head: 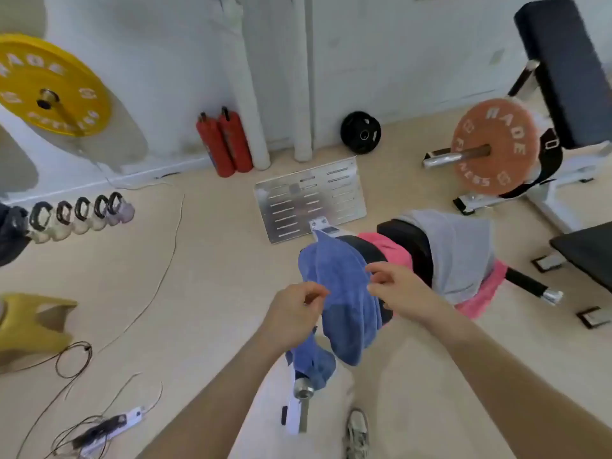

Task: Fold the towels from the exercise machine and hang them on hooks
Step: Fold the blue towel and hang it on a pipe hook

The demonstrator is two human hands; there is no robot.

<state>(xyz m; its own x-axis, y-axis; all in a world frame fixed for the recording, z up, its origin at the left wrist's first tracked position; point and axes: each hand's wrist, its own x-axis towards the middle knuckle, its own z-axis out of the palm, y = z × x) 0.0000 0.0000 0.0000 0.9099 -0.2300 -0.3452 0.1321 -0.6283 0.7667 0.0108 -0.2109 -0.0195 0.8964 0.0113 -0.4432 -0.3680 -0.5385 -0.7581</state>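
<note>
Head camera, looking down over both forearms at the exercise machine [410, 246]. The blue towel [341, 293] is draped over the machine's nearest black roller pad, and its lower end hangs down past the chrome bar end by the person's leg. The left hand [298, 309] is on the towel's left edge, thumb and fingers curled together and pinching the cloth. The right hand [394, 286] is at the towel's right edge, forefinger and thumb hooked with a gap between them. It's too blurred to tell if they have actually nipped the fabric.

Just beyond, on the next roller pad, a grey towel [457, 250] lies spread over a pink towel [480, 298], with pink showing on both sides of it. The machine's metal footplate [311, 197] stands tilted on the floor at its far end.

Around the floor:
- Two red fire extinguishers [225, 140] lean at the far wall, and a black weight plate [361, 132] is propped there too.
- An orange weight plate [496, 147] sits on a bar at the right.
- A yellow weight plate [49, 84] is up at the left.
- A row of kettlebells [79, 213] lines the left edge.
- A power strip [112, 425] with cables lies near the bottom left.
</note>
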